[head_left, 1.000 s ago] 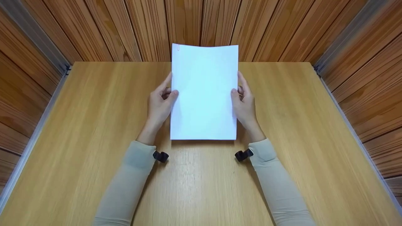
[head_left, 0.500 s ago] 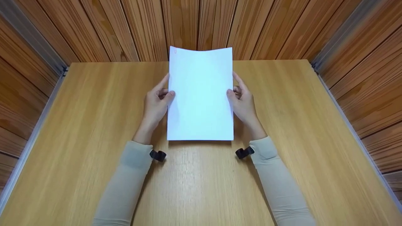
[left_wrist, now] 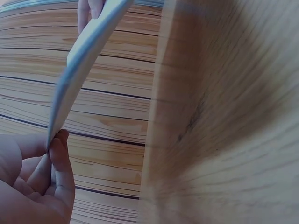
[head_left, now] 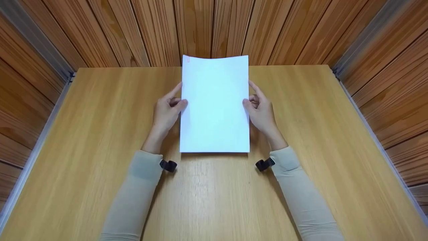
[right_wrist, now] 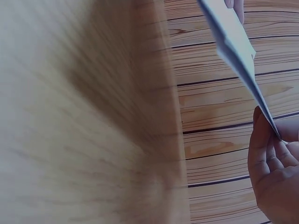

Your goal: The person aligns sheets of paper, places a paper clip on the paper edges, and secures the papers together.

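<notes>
A white stack of paper sheets (head_left: 214, 107) is held up above the table, its far edge sagging slightly in the middle. A small reddish paper clip (head_left: 188, 59) sits at its far left corner. My left hand (head_left: 166, 112) pinches the left edge, thumb on top and fingers beneath. On the opposite edge my right hand (head_left: 261, 112) pinches the stack the same way. From the side, the left wrist view shows the stack (left_wrist: 70, 84) as a thin bent layer between thumb and fingers. The right wrist view shows its underside (right_wrist: 236, 44) raised off the table.
The wooden table (head_left: 100, 134) spreads out under both arms. Wood-plank walls (head_left: 227, 26) rise behind it and on both sides. A black wrist camera (head_left: 169, 165) is worn on the left cuff and another wrist camera (head_left: 265, 164) on the right cuff.
The stack has come slightly nearer to me, its far edge now lower in the head view. Both hands moved with it and keep their hold.
</notes>
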{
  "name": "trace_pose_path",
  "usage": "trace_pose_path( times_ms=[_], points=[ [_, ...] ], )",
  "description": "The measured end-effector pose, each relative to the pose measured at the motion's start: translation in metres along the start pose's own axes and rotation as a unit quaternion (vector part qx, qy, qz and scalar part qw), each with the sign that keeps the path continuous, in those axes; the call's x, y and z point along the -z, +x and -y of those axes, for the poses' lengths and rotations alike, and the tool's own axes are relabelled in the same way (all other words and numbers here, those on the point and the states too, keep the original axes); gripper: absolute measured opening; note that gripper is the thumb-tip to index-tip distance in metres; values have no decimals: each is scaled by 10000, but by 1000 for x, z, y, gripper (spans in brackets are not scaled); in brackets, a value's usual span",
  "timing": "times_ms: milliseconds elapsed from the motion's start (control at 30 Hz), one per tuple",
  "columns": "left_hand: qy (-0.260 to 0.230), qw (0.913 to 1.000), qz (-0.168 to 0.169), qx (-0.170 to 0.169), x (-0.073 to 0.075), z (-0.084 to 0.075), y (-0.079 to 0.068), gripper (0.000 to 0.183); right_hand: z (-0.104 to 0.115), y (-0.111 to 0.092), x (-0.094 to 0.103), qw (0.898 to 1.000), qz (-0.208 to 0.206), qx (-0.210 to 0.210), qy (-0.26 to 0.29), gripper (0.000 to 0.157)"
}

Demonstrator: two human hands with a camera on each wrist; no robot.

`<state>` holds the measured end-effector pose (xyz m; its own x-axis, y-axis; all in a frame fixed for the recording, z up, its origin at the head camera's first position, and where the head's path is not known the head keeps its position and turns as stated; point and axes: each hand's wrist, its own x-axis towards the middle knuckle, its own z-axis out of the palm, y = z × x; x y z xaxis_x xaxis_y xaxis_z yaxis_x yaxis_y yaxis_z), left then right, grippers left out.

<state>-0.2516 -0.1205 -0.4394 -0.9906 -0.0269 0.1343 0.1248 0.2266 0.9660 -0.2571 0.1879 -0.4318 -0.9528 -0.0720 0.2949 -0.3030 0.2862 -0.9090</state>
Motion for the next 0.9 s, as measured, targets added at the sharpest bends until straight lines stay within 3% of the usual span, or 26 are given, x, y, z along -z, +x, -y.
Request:
trace_pose_path(
  times_ms=[233, 567, 900],
  points=[
    [240, 9993, 122, 255, 9, 2, -2, 58, -22, 4, 1, 9983, 349, -396, -238, 63],
    [609, 9950, 546, 580, 5, 5, 2, 59, -24, -1, 5, 9948, 632, -434, -678, 61],
    [1433, 9840, 839, 650, 3, 12, 7, 60, -28, 1, 1, 9900, 853, -785, -807, 62]
  ],
)
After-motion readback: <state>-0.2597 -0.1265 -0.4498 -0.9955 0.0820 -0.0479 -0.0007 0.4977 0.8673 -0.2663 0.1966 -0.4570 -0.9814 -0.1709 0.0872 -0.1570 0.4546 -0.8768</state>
